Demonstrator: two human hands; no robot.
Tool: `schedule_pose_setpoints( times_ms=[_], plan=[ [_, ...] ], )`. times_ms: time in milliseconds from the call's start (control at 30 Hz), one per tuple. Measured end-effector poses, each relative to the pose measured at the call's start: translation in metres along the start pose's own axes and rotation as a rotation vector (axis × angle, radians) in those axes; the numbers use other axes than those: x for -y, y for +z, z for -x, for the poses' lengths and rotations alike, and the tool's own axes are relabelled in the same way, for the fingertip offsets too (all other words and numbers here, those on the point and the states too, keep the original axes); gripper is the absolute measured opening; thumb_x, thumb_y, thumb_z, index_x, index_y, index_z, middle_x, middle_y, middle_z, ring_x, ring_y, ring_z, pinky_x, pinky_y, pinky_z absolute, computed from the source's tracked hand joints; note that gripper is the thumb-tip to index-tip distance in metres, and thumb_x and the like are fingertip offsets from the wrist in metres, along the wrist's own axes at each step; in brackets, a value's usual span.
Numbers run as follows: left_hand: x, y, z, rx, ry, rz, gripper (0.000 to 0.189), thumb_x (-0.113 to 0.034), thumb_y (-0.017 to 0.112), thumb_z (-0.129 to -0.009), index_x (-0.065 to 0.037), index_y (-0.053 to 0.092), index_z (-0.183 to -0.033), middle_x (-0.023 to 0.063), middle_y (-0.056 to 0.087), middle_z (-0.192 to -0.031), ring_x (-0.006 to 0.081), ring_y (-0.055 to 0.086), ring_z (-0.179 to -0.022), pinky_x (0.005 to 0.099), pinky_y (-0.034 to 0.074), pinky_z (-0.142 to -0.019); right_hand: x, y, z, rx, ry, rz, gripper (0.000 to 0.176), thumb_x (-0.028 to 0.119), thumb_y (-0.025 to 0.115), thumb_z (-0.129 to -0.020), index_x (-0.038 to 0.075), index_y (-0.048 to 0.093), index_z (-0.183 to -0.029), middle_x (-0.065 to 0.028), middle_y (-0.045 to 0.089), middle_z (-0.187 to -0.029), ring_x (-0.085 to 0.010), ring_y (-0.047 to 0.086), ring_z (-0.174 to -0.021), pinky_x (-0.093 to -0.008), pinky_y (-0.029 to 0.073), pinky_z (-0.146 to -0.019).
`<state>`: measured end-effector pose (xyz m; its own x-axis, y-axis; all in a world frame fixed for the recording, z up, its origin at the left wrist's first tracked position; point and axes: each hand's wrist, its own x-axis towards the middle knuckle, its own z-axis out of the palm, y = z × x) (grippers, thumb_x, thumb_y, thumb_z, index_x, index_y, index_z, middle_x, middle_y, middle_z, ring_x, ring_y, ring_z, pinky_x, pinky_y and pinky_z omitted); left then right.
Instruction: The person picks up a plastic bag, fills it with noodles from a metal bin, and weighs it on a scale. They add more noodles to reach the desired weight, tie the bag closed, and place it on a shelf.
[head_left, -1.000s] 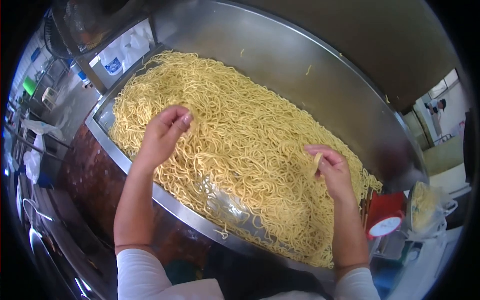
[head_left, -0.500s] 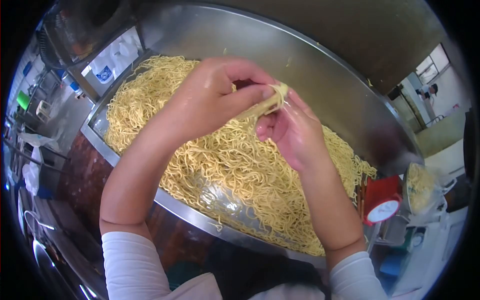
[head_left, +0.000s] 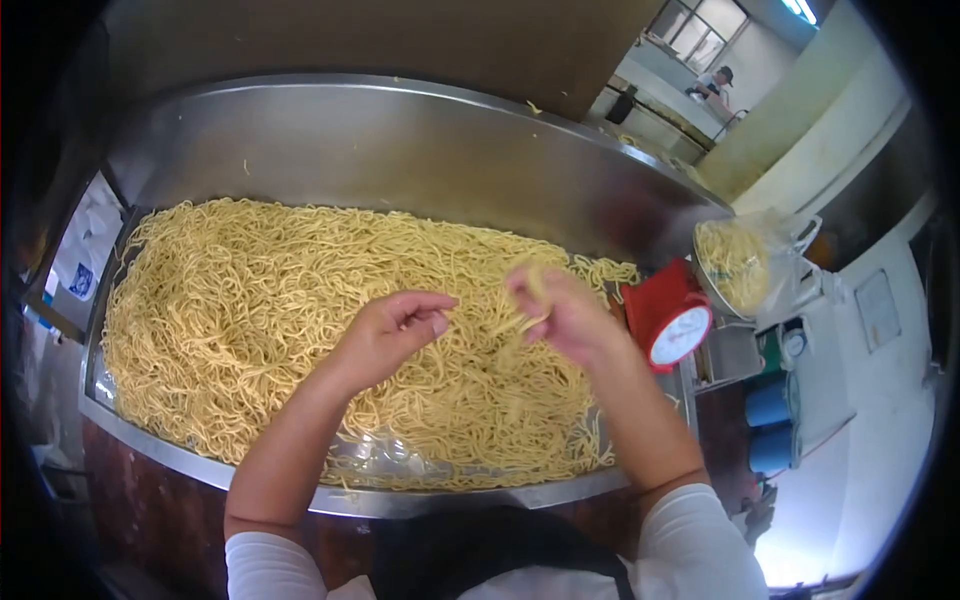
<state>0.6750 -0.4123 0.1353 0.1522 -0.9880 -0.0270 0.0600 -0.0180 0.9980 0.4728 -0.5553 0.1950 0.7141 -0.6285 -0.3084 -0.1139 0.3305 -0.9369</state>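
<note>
Noodles form 1 heap, long axis left-to-right along the tray.

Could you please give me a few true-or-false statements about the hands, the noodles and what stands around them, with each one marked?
1. The right hand holds some noodle strands. True.
2. The left hand grips a knife. False: it holds no knife, and its thumb and forefinger stand slightly apart.
3. A large heap of noodles is spread in the metal tray. True.
4. The scale stands beyond the left end of the heap in the picture. False: it is by the right end.
5. The scale's body is green. False: it is red.
6. A person shows in the background, upper right. True.
</note>
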Motion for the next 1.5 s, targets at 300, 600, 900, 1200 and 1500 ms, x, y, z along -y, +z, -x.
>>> schedule_pose_setpoints(
  times_ms=[300,600,900,1200,1500],
  plan=[
    [0.133,-0.032,0.059,-0.228,-0.342,-1.293,0.046,-0.04,0.069,-0.079,-0.005,0.067,-0.108,0.0192,0.062,-0.113,0.0338,0.06,-0.104,0.0445,0.05,-0.084,-0.058,-0.259,-0.081,-0.591,-0.457,1.101,0.044,0.029,0.065,-0.087,0.005,0.058,-0.123,-0.0181,0.065,-0.111,-0.0306,0.064,-0.102,-0.038,0.05,-0.088],
    [0.151,-0.049,0.128,-0.52,-0.483,-0.986,0.032,-0.036,0.061,-0.087,-0.006,0.067,-0.097,0.0143,0.067,-0.082,0.0303,0.066,-0.08,0.0394,0.051,-0.072,-0.174,-0.067,-0.021,0.352,0.264,1.44,0.048,0.04,0.07,-0.067,0.006,0.067,-0.1,-0.0171,0.067,-0.104,-0.0309,0.065,-0.098,-0.041,0.048,-0.091],
    [-0.059,-0.055,0.076,-0.817,0.434,-0.88,0.018,-0.012,0.071,-0.085,-0.003,0.056,-0.079,0.0009,0.052,-0.071,0.009,0.047,-0.065,0.0253,0.039,-0.058,-0.174,-0.054,0.024,0.338,-0.008,1.28,0.035,0.036,0.063,-0.073,0.008,0.07,-0.093,-0.0156,0.069,-0.089,-0.0339,0.066,-0.088,-0.0474,0.052,-0.075],
    [-0.191,0.03,0.056,-0.217,0.383,-0.666,0.024,-0.011,0.073,-0.079,-0.009,0.049,-0.079,-0.0059,0.045,-0.073,0.0035,0.043,-0.067,0.0204,0.033,-0.056,0.02,0.0,0.064,0.184,-0.777,0.767,0.062,0.029,0.074,-0.077,0.004,0.052,-0.13,-0.0202,0.057,-0.126,-0.0327,0.058,-0.112,-0.0411,0.046,-0.096],
    [-0.221,0.086,0.016,-0.505,0.769,-0.136,0.018,-0.029,0.063,-0.093,-0.012,0.058,-0.097,-0.0084,0.047,-0.071,-0.0022,0.041,-0.058,0.0152,0.027,-0.048,0.012,0.045,0.067,0.495,-0.48,0.426,0.019,0.019,0.064,-0.087,0.0,0.059,-0.086,-0.0059,0.061,-0.068,-0.0165,0.059,-0.06,-0.032,0.05,-0.059]
  ],
)
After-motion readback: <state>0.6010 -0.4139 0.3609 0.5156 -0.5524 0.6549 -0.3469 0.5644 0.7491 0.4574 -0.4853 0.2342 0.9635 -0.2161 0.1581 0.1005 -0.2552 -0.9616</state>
